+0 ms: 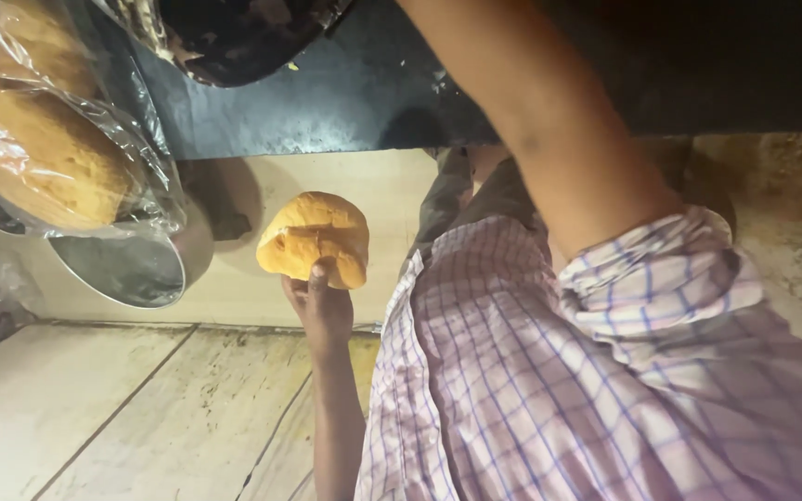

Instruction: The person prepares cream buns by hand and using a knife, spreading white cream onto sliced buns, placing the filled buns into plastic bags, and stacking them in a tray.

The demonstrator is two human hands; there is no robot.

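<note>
Just one bun [314, 238] (left hand [321, 306])

Dark counter [327, 102] bearing a black pan [234, 37], bagged buns [39, 139] at its edge.

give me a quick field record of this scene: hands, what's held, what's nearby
left hand: grips a golden bun from below, fingers closed on it
right hand: out of view; only the bare forearm shows, reaching up past the top edge
clothing: checked shirt, sleeve rolled up
nearby: bagged buns in clear plastic at upper left; metal bowl beneath them
surface: dark counter along the top
floor: pale tiles
</note>
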